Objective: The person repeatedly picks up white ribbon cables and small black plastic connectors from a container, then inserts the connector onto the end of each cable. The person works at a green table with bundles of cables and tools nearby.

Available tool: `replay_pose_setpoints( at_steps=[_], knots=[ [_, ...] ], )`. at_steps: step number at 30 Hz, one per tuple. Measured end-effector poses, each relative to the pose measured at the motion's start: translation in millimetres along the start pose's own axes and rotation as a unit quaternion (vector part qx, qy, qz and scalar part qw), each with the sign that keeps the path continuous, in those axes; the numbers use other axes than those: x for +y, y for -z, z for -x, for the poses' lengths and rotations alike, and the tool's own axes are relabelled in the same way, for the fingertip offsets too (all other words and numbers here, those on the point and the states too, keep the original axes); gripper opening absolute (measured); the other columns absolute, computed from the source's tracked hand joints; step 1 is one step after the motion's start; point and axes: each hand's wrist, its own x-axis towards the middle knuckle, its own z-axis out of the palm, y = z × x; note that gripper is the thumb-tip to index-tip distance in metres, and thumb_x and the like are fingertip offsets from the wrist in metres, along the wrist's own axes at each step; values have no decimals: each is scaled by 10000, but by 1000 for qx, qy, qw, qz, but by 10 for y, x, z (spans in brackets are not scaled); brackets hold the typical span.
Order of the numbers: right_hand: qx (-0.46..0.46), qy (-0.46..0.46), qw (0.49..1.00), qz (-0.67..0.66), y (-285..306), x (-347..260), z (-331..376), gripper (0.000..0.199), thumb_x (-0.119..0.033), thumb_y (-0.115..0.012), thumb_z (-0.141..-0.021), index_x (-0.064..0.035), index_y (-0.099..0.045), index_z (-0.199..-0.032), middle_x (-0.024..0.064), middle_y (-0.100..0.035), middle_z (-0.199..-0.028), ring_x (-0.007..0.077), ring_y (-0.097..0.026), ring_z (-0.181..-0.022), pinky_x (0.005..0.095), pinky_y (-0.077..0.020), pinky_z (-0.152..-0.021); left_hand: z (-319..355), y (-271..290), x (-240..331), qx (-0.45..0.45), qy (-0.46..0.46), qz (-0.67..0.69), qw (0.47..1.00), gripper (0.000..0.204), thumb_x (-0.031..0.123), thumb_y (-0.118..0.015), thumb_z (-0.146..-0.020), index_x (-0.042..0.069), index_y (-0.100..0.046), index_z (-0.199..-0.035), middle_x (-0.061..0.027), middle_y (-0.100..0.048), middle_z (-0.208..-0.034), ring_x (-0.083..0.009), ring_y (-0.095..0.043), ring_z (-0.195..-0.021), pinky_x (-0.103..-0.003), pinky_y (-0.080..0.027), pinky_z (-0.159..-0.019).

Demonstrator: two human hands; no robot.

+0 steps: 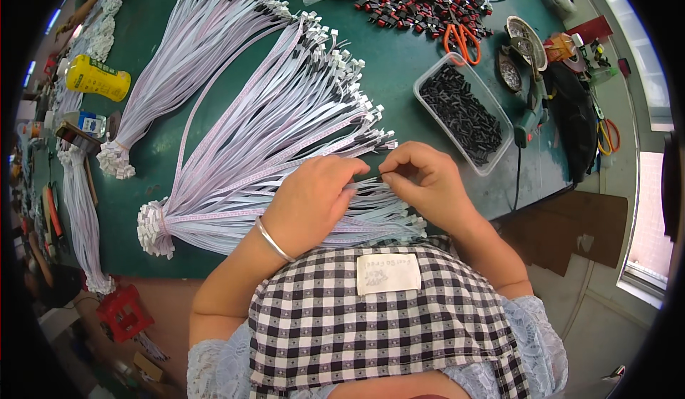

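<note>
A fanned bundle of flat white ribbon cables spreads across the green table, bound at its left end. White connectors tip the free ends, some with black sleeves below them. My left hand rests over the cables with fingers curled and thumb close to the index finger. Facing it, my right hand pinches thumb and index finger together just above the cable ends. Whatever small thing lies in either hand is too hidden to name. Beyond my right hand stands a clear plastic box filled with short black tubes.
A second cable bundle lies at the back left, near a yellow bottle. Orange-handled scissors touch a heap of red and black parts. At right are a metal dish and a green-handled tool.
</note>
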Motion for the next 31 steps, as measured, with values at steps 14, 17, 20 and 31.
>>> replay_pose_setpoints(
  at_steps=[14,17,20,31],
  knots=[
    [13,103,991,79,-125,-76,-139,328,-4,-667,-739,-73,-596,-1051,80,-627,-932,202,-620,-819,316,-496,-695,-50,19,65,84,109,105,985,284,18,-622,-755,68,-537,-1022,-79,-629,-719,-281,-607,-680,-369,-465,-622],
    [93,286,939,166,-64,-107,-187,301,6,-660,-744,-73,-593,-1027,74,-622,-933,234,-611,-786,358,-491,-687,-114,64,61,149,33,-2,988,226,-7,-649,-733,48,-573,-938,-78,-628,-732,-225,-594,-634,-313,-466,-593],
    [79,502,842,182,68,-279,48,311,-1,-609,-785,-142,-579,-1061,45,-604,-916,246,-575,-721,398,-475,-612,-217,197,4,192,-7,-80,978,147,-5,-665,-723,37,-598,-847,-71,-622,-741,-203,-565,-604,-292,-449,-565],
    [-73,701,709,14,57,-390,442,577,-305,-677,-815,-156,-452,-1325,56,-559,-978,242,-557,-672,457,-461,-607,-209,103,-107,126,81,-83,985,166,81,-666,-773,49,-598,-921,-89,-608,-892,-216,-579,-688,-314,-466,-639]
  ],
)
